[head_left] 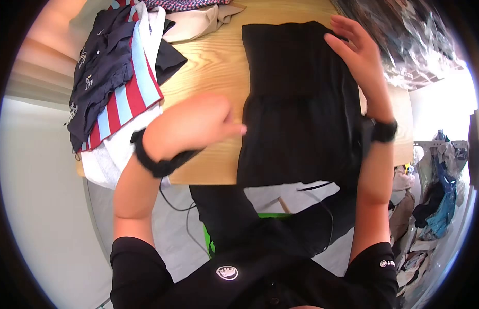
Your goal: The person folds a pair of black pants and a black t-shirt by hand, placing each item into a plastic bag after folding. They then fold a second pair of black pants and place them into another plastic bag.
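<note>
A black folded garment [296, 103] lies on the wooden table, its near edge reaching the table's front edge. My right hand [359, 51] is at its upper right corner, fingers stretched and apart, resting on or just over the cloth. Just left of the garment is my left hand [201, 121], smeared by motion. Its thumb points toward the garment's left edge, and the other fingers are mostly hidden. Whether that hand touches the cloth cannot be made out.
A pile of clothes [105, 77], dark, striped and white, lies at the table's left. Beige cloth [196, 23] and patterned cloth [185, 4] are at the back. Clear plastic packaging [399, 36] sits at the back right. More bagged clothes [440, 190] stand on the right.
</note>
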`<act>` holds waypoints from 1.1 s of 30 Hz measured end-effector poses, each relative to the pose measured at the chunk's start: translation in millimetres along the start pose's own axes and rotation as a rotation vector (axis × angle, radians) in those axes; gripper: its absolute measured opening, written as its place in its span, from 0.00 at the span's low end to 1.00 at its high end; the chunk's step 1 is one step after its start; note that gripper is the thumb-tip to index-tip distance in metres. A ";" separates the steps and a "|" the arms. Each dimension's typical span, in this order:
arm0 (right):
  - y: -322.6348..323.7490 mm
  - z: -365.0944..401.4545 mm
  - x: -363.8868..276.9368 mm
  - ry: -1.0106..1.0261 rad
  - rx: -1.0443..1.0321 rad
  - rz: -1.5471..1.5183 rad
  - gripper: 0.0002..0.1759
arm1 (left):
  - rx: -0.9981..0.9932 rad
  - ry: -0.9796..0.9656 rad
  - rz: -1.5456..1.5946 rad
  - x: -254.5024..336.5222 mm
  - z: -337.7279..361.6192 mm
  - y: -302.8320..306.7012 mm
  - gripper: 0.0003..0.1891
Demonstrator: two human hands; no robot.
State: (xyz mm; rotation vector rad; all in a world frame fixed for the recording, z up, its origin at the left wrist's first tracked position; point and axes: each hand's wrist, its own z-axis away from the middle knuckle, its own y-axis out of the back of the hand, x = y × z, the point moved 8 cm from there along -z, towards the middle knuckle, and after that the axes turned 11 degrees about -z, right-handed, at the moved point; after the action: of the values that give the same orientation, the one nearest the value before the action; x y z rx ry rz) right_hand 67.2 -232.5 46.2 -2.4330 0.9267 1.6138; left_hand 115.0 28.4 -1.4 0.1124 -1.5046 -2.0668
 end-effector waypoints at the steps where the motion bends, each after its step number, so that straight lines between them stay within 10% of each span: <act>1: 3.7 22.7 -14.8 -0.045 -0.027 -0.116 0.20 | -0.068 -0.010 0.041 4.2 14.6 -14.7 0.19; 7: 55.5 243.5 -25.2 -0.007 0.563 -0.372 0.08 | -0.477 0.058 0.144 51.8 109.9 -111.1 0.33; 9: 61.2 312.2 -0.5 0.004 0.737 -0.464 0.13 | -0.236 0.077 0.260 51.5 113.2 -143.2 0.42; 11: 47.7 331.5 14.1 -0.282 0.742 -0.263 0.24 | 0.003 0.371 0.640 42.9 95.9 -156.0 0.39; 13: 34.2 325.4 33.5 -0.361 0.572 -0.313 0.35 | 0.421 0.234 0.762 33.3 80.9 -189.7 0.29; 17: 21.0 302.5 39.4 -0.434 0.186 -0.434 0.26 | 0.384 0.265 1.290 55.3 71.4 -202.3 0.24; 25: 39.7 361.3 13.2 -0.893 0.230 -0.743 0.31 | 0.601 0.379 1.454 71.0 135.1 -185.7 0.09; 33: 78.5 342.4 -76.3 -0.233 0.232 -1.197 0.16 | 0.226 -0.163 1.061 83.4 193.2 -79.6 0.12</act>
State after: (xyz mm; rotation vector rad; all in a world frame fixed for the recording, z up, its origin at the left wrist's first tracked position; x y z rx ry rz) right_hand -271.7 -132.7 -19.7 -1.8662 -0.3624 1.1394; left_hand -61.0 167.1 18.9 -0.6461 -1.4152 -1.0674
